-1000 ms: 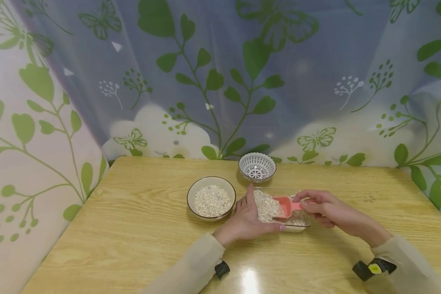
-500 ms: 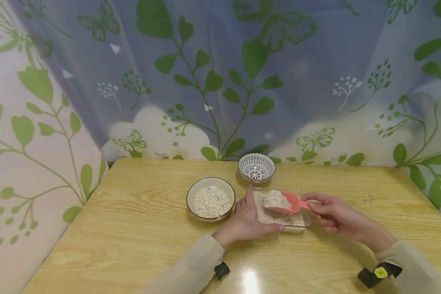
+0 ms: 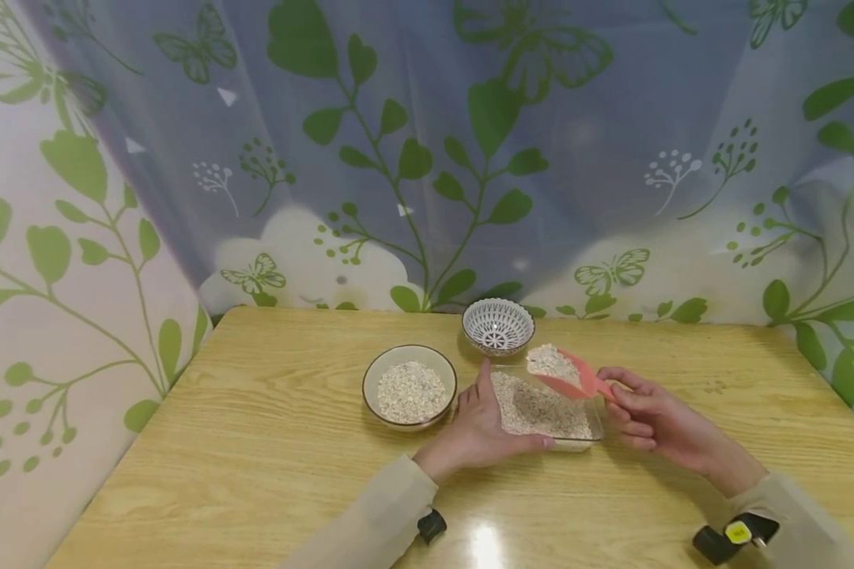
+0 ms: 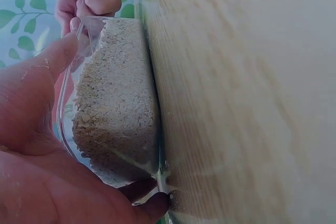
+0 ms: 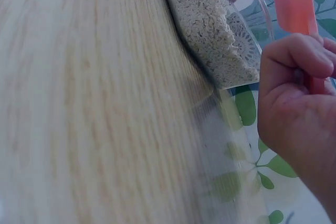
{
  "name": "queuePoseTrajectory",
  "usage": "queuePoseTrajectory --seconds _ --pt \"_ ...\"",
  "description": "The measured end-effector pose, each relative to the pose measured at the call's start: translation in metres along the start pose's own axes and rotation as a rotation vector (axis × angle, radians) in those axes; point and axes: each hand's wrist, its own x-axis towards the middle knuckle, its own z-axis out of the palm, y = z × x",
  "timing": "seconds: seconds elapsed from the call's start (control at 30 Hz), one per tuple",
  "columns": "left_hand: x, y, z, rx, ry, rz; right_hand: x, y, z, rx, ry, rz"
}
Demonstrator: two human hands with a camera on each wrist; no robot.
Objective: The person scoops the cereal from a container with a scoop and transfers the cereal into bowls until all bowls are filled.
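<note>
In the head view my right hand (image 3: 658, 415) pinches the handle of a coral-pink scoop (image 3: 589, 385). A heap of rolled oats (image 3: 551, 363) fills the scoop, which is raised over a rectangular clear glass container (image 3: 572, 445). More oats (image 3: 541, 407) lie in that container. My left hand (image 3: 475, 431) grips its left end, thumb along the front side and fingers round the back. From the left wrist view, the thumb lies at the rim of the container (image 4: 113, 98) and fingertips curl under its near end. The right wrist view shows curled fingers round the scoop's handle.
Left of the container stands a cream bowl (image 3: 368, 387) with a dark rim, holding oats. Behind is a small black-and-white patterned bowl (image 3: 498, 324). All stand on a wooden table (image 3: 256, 442), with a leaf-printed cloth (image 3: 427, 158) hanging along its back edge.
The right hand has drawn the scoop up out of the oats, loaded, and lifted it above the container towards the back right. The left hand keeps its hold on the container.
</note>
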Motion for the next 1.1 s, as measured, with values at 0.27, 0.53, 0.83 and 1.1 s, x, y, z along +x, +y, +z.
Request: queuePoseTrajectory --seconds 0.27,0.53,0.83,1.1 --pt "-0.001 0.004 0.0 0.009 0.004 -0.006 0.0 0.001 0.001 0.027 -0.012 -0.011" --pt "-0.004 0.008 -0.003 0.038 0.024 0.021 -0.002 -0.002 0.003 0.002 0.016 -0.014" --pt "-0.008 0.016 -0.015 0.051 0.057 0.074 -0.001 -0.006 0.007 -0.043 0.056 -0.009" --pt "-0.014 0.019 -0.035 0.029 0.065 0.109 0.002 -0.01 0.012 -0.055 0.067 -0.023"
